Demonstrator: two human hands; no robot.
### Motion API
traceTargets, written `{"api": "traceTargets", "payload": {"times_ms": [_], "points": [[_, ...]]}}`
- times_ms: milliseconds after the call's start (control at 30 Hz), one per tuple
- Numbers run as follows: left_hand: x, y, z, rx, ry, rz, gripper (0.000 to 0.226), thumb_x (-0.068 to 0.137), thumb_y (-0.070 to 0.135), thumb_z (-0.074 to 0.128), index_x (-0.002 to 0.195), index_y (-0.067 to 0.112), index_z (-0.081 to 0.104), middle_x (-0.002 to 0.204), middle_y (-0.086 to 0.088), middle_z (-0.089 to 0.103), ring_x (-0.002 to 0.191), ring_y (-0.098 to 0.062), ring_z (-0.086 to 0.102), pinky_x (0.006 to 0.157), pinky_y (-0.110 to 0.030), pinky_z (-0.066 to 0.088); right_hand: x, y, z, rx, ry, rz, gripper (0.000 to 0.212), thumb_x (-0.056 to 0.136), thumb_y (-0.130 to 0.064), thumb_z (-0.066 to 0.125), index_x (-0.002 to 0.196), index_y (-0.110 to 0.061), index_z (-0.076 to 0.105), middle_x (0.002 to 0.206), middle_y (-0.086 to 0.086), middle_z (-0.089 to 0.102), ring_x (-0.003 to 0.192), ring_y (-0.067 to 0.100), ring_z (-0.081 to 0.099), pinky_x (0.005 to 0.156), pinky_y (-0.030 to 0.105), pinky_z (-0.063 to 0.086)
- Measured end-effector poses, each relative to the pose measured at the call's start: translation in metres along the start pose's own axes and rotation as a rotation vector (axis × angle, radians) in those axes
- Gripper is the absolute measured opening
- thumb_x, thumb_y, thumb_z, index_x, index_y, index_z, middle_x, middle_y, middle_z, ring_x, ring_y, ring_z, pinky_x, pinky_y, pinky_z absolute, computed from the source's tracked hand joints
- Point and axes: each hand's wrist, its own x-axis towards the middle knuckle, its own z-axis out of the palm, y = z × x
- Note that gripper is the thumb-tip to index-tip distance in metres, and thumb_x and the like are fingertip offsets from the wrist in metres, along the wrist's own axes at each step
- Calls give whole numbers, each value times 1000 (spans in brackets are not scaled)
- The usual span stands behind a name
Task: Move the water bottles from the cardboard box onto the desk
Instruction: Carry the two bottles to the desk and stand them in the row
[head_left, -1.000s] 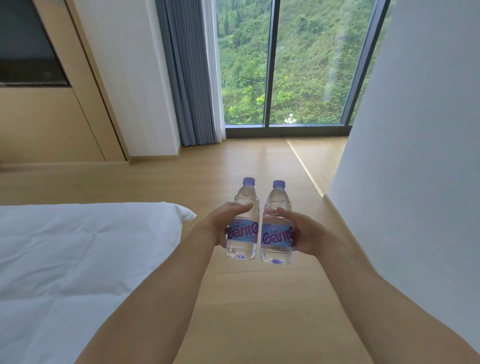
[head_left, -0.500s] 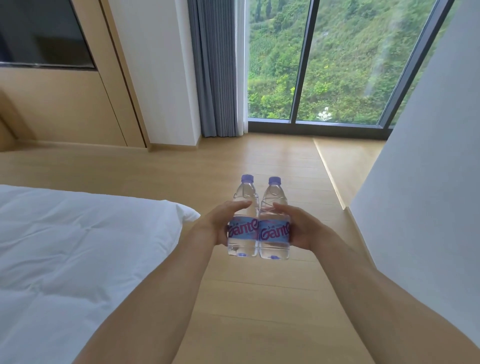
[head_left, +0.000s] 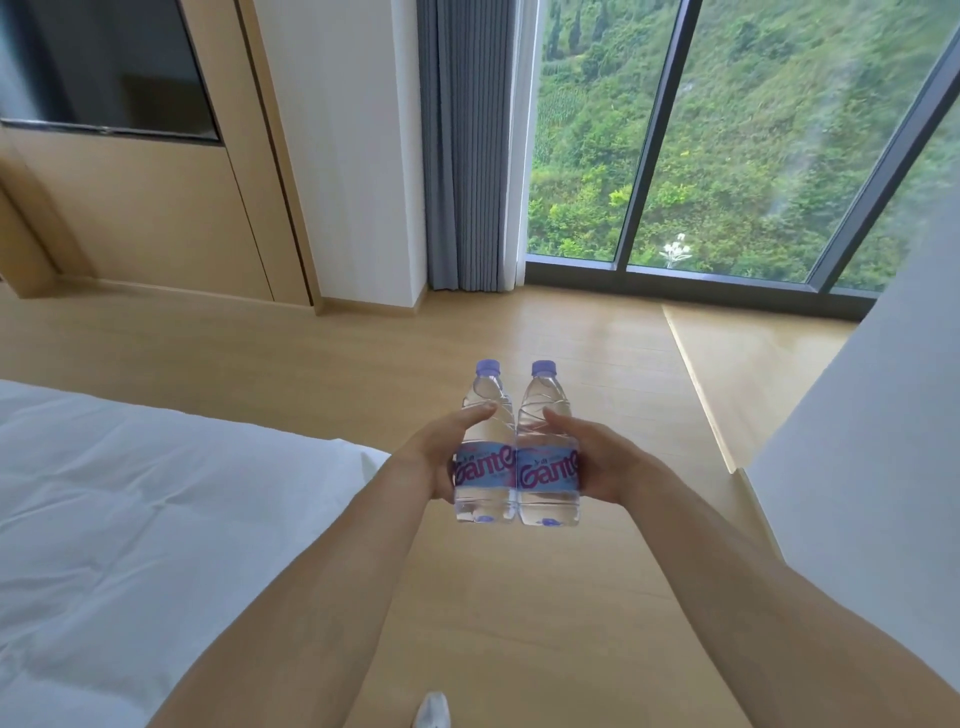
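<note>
With each hand wrapped round one bottle, left hand (head_left: 434, 457) on the left bottle (head_left: 484, 447), right hand (head_left: 597, 460) on the right bottle (head_left: 547, 447), both ride upright and touching above the floor (head_left: 519, 597); bumping together, one could slip and drop.

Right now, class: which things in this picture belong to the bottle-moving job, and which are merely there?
Job: left bottle, gripped by left hand; right bottle, gripped by right hand.

Merely there: bed, curtain, window, wall screen.
</note>
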Motion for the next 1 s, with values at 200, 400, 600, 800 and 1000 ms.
{"api": "traceTargets", "payload": {"times_ms": [200, 400, 600, 800, 1000], "points": [[67, 84, -43, 65, 89, 27, 55, 76, 51, 80, 117, 19, 62, 103, -12, 69, 94, -30, 73, 82, -55, 59, 104, -52, 0, -10, 33, 12, 65, 91, -44, 66, 141, -5, 52, 135, 23, 62, 129, 43, 55, 110, 56, 43], [119, 151, -80, 100, 115, 50, 48, 73, 51, 82, 105, 19, 65, 77, -8, 76, 72, -26, 76, 74, -54, 61, 186, -97, 7, 1, 55, 5, 61, 94, -42, 63, 140, -3, 52, 134, 24, 62, 125, 42, 58, 109, 55, 44], [163, 197, -105, 114, 145, 117, 32, 77, 51, 79, 100, 31, 68, 71, -1, 77, 63, -19, 76, 61, -48, 62, 256, -130, 5, 5, 54, 20, 60, 93, -43, 64, 138, -4, 54, 132, 24, 63, 118, 40, 61, 109, 55, 45], [217, 236, -119, 78, 198, 110, 29, 82, 49, 76, 103, 32, 65, 65, 0, 74, 58, -18, 74, 52, -43, 59, 331, -161, -16, -26, -5, 55, 59, 95, -41, 64, 138, -2, 53, 132, 24, 63, 127, 44, 57, 110, 55, 44], [276, 290, -121, -25, 266, 147, 29, 84, 42, 77, 106, 28, 64, 73, -6, 77, 63, -25, 76, 51, -43, 59, 419, -217, -45, -89, -99, 97, 52, 96, -39, 64, 134, -4, 58, 128, 23, 66, 113, 39, 64, 98, 51, 52]]}}
